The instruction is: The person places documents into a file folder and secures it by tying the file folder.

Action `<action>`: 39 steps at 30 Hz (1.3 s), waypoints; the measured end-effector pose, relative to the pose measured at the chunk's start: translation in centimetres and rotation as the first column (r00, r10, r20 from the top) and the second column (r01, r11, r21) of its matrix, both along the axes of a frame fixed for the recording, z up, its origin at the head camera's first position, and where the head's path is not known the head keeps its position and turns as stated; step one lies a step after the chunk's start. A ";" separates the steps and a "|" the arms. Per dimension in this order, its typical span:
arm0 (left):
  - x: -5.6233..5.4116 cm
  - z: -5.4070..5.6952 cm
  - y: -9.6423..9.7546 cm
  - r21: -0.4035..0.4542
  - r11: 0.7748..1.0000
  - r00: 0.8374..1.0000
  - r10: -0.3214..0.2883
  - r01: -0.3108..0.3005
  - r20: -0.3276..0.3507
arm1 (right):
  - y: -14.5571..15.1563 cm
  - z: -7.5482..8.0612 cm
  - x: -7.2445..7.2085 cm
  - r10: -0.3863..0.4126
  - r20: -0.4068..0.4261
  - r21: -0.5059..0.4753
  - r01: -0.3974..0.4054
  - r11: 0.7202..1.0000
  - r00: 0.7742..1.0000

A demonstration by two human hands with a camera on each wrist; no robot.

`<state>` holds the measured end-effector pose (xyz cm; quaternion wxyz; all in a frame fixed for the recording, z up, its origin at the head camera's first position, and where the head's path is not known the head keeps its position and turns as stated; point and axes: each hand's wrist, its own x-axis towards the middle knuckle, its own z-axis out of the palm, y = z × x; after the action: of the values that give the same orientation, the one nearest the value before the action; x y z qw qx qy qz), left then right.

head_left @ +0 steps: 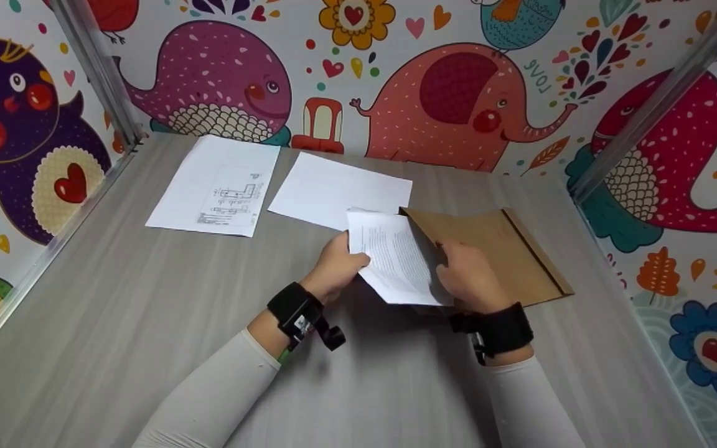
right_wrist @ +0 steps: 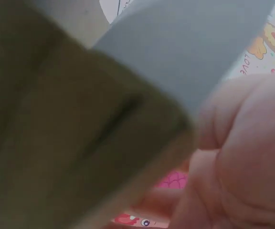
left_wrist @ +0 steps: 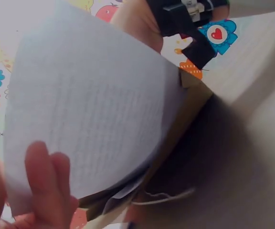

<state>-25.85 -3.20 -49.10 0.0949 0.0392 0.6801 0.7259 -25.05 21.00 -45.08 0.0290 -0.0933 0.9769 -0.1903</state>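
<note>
My left hand [head_left: 333, 266] pinches the left edge of printed paper [head_left: 393, 258], thumb on top, over the middle of the table. The paper's right part lies at the mouth of a brown paper envelope [head_left: 498, 239]. My right hand [head_left: 469, 277] grips the envelope near that mouth. In the left wrist view, the left fingers [left_wrist: 49, 179] lie against the sheet's face, and the envelope's edge [left_wrist: 178, 124] stands gaping along the paper. A thin white string [left_wrist: 168, 197] hangs there. The brown envelope [right_wrist: 70, 124] fills much of the right wrist view, blurred, beside the right palm [right_wrist: 252, 152].
A sheet with a line drawing [head_left: 224, 193] lies at the back left of the table [head_left: 116, 311]. Next to it a blank white sheet [head_left: 340, 186] lies partly behind the held paper. Cartoon-patterned walls [head_left: 333, 62] with metal posts [head_left: 632, 106] enclose the table.
</note>
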 end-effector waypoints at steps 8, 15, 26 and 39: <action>0.5 -0.1 0.6 0.027 1.000 1.000 -0.013 0.013 -0.002 | -1.3 -0.5 0.2 -0.017 -0.222 0.098 0.040 0.994 0.975; 0.9 -0.2 1.0 0.047 0.999 1.000 -0.026 0.026 0.006 | -2.5 -0.6 0.2 -0.045 -0.177 0.217 0.084 0.973 0.983; 2.0 -1.5 3.1 0.032 0.999 1.000 -0.015 0.015 -0.010 | -1.7 -2.7 -0.1 -0.011 -0.206 0.373 0.089 0.924 0.978; 2.6 -1.9 4.0 0.042 0.999 1.000 0.008 -0.008 0.006 | 0.4 -3.7 -0.3 0.040 -0.235 0.341 0.043 0.939 0.971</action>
<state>-23.23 0.80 -50.97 0.0931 0.0363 0.6645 0.7406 -25.38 21.40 -48.82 -0.0726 -0.1082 0.9915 -0.0043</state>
